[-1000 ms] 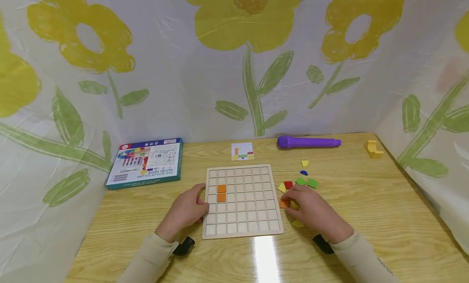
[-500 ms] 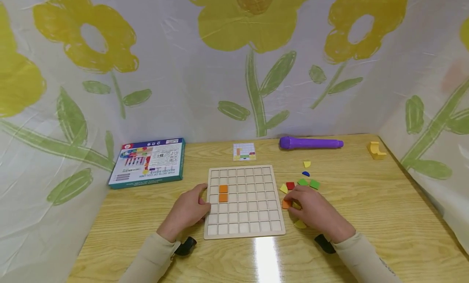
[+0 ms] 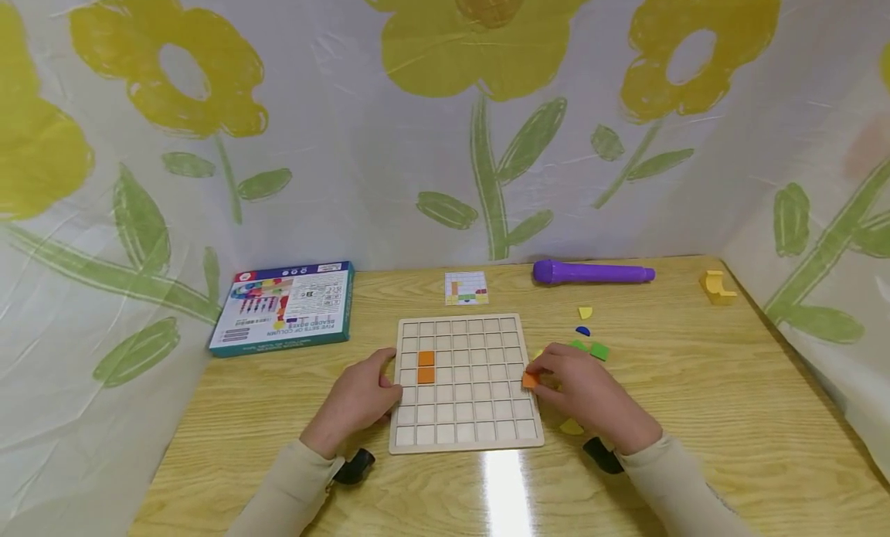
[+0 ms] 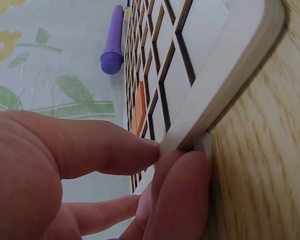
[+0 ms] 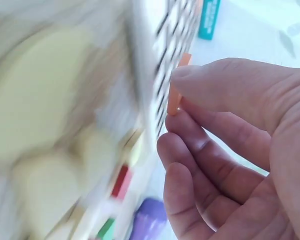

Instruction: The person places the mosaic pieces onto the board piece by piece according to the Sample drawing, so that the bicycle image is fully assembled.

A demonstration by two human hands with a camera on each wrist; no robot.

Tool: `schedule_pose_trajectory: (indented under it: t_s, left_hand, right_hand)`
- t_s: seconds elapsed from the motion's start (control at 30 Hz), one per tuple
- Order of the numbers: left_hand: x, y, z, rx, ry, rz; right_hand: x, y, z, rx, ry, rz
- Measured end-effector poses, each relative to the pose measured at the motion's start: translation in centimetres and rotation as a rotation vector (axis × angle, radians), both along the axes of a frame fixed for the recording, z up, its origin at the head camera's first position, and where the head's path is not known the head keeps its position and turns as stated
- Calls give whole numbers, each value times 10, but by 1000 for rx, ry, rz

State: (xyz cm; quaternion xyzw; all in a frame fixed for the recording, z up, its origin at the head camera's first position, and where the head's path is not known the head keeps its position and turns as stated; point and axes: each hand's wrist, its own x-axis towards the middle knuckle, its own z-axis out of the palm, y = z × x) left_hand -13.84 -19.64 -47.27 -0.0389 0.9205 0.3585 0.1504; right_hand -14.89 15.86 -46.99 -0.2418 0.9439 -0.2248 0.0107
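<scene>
My left hand [image 3: 358,394] grips the left edge of a square wooden grid board [image 3: 466,413]. In the left wrist view its thumb and fingers pinch the board's rim near a corner. Two orange square tiles [image 3: 426,375] lie in neighbouring cells on the board's left side. Between the thumb and fingertips of my right hand [image 3: 591,390] is another orange square tile [image 5: 173,102], over the board's right rim. Beside and partly under that hand lie loose tiles: a green square [image 3: 599,351], a yellow piece [image 3: 572,426] and a red one [image 5: 122,181], largely covered in the head view.
A blue half-circle [image 3: 582,331] and a yellow quarter-circle [image 3: 585,313] lie farther back. Behind the board is a printed pattern card [image 3: 467,288]. A purple toy microphone [image 3: 594,273], a yellow stand [image 3: 717,287] and a flat box [image 3: 283,309] sit near the flowered back curtain.
My right hand has lifted the orange tile from the loose pieces and carried it left to the board's right edge. My left hand keeps its hold on the board.
</scene>
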Motion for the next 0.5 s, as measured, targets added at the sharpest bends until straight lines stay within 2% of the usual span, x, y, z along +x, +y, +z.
schedule_pose_trajectory:
  t_s: [0.33, 0.5]
  left_hand:
    - [-1, -1, -3, 0, -6, -3]
    - [-2, -3, -4, -1, 7, -9]
  right_hand:
    - [-9, -63, 11, -42, -83, 87]
    - [-12, -93, 10, -47, -81, 150]
